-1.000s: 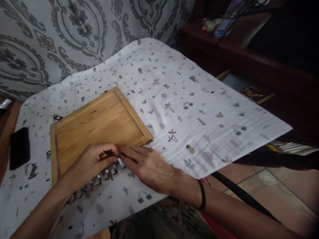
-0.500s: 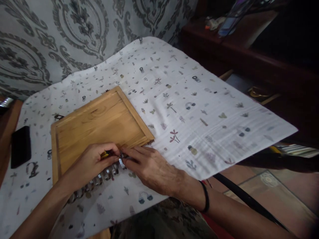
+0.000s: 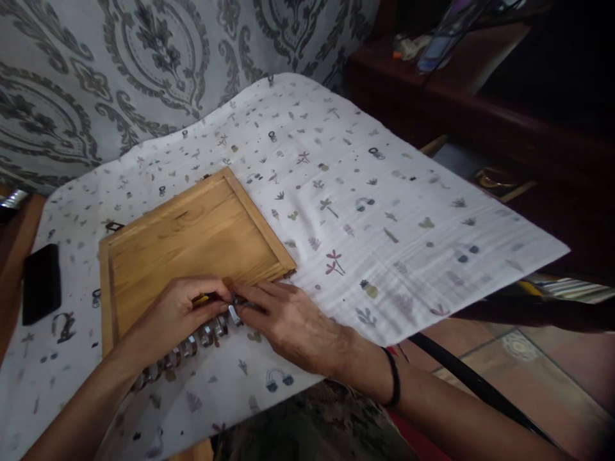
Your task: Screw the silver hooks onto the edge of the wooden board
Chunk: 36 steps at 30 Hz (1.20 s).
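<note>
My left hand [image 3: 168, 314] is closed in a pinch at the front edge of a shallow wooden tray [image 3: 173, 230]. Between its fingers shows part of a yellow thing [image 3: 202, 299], mostly hidden. My right hand [image 3: 288, 323] meets it from the right, its fingertips pinched on a small silver metal piece [image 3: 234, 314] at the point where both hands touch. Below the left hand, several shiny silver curved pieces [image 3: 189, 346] stand in a row along the tray's front side. The fingers hide how the small piece is joined.
A white cloth with small printed pictures [image 3: 408, 211] covers the table. A black phone [image 3: 42, 283] lies at the left edge. Behind is a patterned grey wall [image 3: 158, 57]. At the right stand dark red furniture [image 3: 480, 109] and an open drawer [image 3: 480, 169].
Both hands stay at the same spot with nearly the same grip; the fingers shift only very slightly. The whole view has moved a little.
</note>
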### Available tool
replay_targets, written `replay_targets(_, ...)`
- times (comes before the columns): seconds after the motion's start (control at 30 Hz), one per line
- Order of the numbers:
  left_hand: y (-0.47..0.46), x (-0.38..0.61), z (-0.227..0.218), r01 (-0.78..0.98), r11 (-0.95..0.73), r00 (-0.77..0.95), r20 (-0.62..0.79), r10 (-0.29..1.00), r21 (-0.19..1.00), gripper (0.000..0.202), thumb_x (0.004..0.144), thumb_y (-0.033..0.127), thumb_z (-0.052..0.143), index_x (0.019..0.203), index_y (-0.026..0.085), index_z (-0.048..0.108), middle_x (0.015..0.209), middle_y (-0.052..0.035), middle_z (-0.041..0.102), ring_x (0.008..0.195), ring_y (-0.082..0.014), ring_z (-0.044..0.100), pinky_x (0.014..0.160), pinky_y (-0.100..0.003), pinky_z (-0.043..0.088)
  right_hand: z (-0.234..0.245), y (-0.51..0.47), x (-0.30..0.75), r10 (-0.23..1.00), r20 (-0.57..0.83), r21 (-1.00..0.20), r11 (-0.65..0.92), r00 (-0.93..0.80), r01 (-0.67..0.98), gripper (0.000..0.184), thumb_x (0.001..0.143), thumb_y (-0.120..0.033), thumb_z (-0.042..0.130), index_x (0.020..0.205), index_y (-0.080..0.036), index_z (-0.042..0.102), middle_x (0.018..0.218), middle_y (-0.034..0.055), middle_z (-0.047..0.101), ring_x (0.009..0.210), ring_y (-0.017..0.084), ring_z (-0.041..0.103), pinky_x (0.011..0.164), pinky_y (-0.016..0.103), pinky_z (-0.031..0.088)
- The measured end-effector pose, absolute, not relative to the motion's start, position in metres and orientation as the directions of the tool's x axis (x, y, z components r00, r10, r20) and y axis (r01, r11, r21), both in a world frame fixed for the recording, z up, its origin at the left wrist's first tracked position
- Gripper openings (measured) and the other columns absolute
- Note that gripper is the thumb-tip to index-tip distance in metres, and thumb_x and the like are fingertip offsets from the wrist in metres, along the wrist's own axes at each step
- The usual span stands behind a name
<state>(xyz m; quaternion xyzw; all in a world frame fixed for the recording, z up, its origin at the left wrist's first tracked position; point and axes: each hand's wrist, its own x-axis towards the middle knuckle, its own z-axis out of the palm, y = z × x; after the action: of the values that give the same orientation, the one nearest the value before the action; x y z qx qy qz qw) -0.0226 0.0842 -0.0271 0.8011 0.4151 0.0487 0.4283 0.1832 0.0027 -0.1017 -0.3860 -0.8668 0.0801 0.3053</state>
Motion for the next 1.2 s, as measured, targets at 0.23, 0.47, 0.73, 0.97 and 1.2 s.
replay_targets(0.23,0.084,-0.020,-0.026,0.617,-0.302,0.648,-0.251,0.719,0.727,0.020,0.088,0.030,0.062,0.089,0.020,0.079,0.091,-0.0032,0.081,0.083,-0.0177,0.074,0.074,-0.025,0.057,-0.100,0.003,0.184,0.716,0.465,-0.358,0.690,-0.521,0.629,0.021,0.096,-0.008,0.059,0.115,-0.012,0.066,0.123,0.0143,0.071,0.103,0.024,0.067,0.082,0.037,0.059)
replay_targets(0.47,0.082,-0.040,0.003,0.734,-0.300,0.483,-0.158,0.861,0.609,0.026,0.091,0.045,0.065,0.098,0.024,0.079,0.097,-0.0019,0.080,0.086,-0.0195,0.075,0.067,-0.022,0.058,-0.097,0.004,0.185,0.715,0.466,-0.345,0.689,-0.521,0.637,0.023,0.097,-0.005,0.053,0.113,-0.013,0.068,0.133,0.0139,0.069,0.108,0.024,0.066,0.085,0.037,0.059)
replay_targets(0.73,0.062,-0.028,0.005,0.695,-0.549,0.624,-0.009,0.782,0.464,0.022,0.100,0.033,0.056,0.092,0.023,0.074,0.086,0.0012,0.076,0.077,-0.0144,0.072,0.064,-0.021,0.053,-0.097,0.004,0.185,0.731,0.446,-0.402,0.679,-0.516,0.614,0.024,0.094,-0.003,0.055,0.110,-0.014,0.069,0.127,0.0119,0.072,0.103,0.023,0.068,0.083,0.036,0.060)
replay_targets(0.97,-0.015,-0.033,-0.035,0.588,-0.809,0.809,0.040,0.587,-0.015,0.043,0.083,0.002,0.046,0.117,0.016,0.069,0.075,-0.0025,0.070,0.064,-0.0185,0.068,0.055,-0.028,0.051,-0.101,0.005,0.184,0.732,0.470,-0.423,0.677,-0.493,0.602,0.022,0.092,0.000,0.057,0.104,-0.014,0.069,0.126,0.0125,0.073,0.102,0.024,0.070,0.084,0.037,0.062)
replay_targets(1.2,-0.040,-0.026,-0.077,0.672,-0.653,0.696,-0.002,0.718,-0.349,0.053,0.074,0.005,0.061,0.126,0.008,0.068,0.069,-0.0040,0.066,0.059,-0.0201,0.064,0.052,-0.028,0.053,-0.097,0.003,0.184,0.738,0.466,-0.423,0.670,-0.488,0.610,0.022,0.094,-0.003,0.058,0.106,-0.015,0.071,0.127,0.0115,0.074,0.104,0.024,0.070,0.086,0.038,0.063)
